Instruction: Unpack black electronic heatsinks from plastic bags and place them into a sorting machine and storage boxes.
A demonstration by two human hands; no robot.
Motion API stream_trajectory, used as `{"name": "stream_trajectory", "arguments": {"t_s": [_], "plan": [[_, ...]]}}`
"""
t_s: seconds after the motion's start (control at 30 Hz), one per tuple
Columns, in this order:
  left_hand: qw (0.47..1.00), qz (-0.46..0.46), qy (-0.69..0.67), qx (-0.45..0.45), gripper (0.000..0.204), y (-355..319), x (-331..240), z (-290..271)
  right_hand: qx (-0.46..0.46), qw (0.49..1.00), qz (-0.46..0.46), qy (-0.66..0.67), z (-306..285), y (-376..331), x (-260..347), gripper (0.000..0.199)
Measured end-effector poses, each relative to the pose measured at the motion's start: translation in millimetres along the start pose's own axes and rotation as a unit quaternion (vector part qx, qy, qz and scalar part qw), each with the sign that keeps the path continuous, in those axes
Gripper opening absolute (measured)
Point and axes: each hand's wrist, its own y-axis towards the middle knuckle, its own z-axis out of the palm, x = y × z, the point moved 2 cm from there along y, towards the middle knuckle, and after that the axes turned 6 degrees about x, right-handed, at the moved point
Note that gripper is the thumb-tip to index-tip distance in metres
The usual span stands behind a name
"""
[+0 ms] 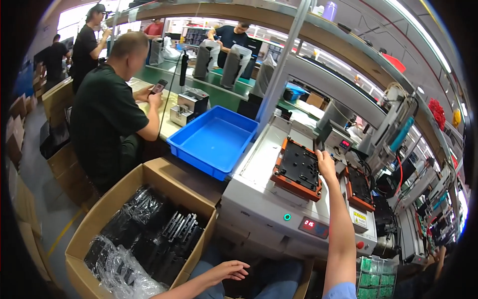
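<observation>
Factory floor is seen all round, with an assembly line, overhead shelving and seated workers. A grey machine bench is set ahead, carrying an orange-framed black fixture. A cardboard box of black plastic parts is placed at the lower left, beside a blue tray. The fixture's far right corner is touched by the right hand; its grip cannot be told. The left hand is held open and empty, over the lap.

Right hand extended far forward, arm straight; left hand low, fingers loosely curled.
</observation>
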Motion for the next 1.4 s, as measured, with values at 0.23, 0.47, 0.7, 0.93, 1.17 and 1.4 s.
{"name": "stream_trajectory", "arguments": {"t_s": [0.23,0.47,0.7,0.93,1.17,1.4], "plan": [[1.000,0.004,-0.008,0.012,0.034,-2.6,2.8,-3.1,0.118,0.983,0.025,0.138,-15.2,-51.2,20.1,0.061],[0.999,0.023,0.018,-0.021,0.033,-4.1,-14.8,5.8,0.238,0.959,-0.030,0.148,-47.4,-118.7,42.0,0.047],[0.997,0.013,0.043,-0.067,0.032,0.2,-13.1,2.5,0.132,0.957,-0.067,0.250,-28.9,-120.6,92.8,0.063],[0.995,0.022,0.031,-0.088,0.031,0.6,-16.5,7.6,0.047,0.997,0.056,-0.034,-32.9,-123.6,67.3,0.057],[0.996,0.025,0.040,-0.081,0.030,-0.8,-18.8,10.3,0.021,0.990,0.046,0.131,-32.4,-107.5,56.0,0.051],[0.995,0.028,0.037,-0.084,0.031,2.0,-17.0,0.9,0.064,0.882,0.020,0.466,-55.6,-127.0,74.8,0.049]]}}
